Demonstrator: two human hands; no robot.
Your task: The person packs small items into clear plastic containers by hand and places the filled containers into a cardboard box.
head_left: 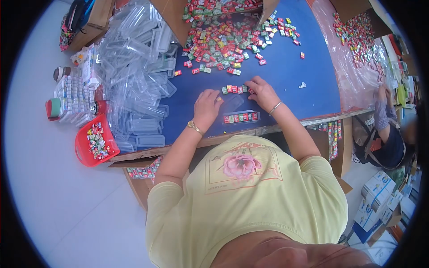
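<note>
My left hand (207, 108), a gold watch on its wrist, has its fingers closed on a small box (219, 98) with some yellow on it, mostly hidden. At the right end of a short row of small red and green boxes (234, 90), my right hand (263, 94) pinches a small reddish box (251, 91). Between my hands lies a clear plastic tray (233, 103) with nothing visible in it. Nearer my body, another clear tray (241, 117) holds a row of several small red and green boxes.
Loose small boxes (219, 42) spill from a cardboard box (172, 18) at the back. Clear plastic trays (145, 85) are heaped on the left. A red basket (80, 147) holds small pieces. Another person's arm (382, 107) is at the right, beside more small boxes (357, 33).
</note>
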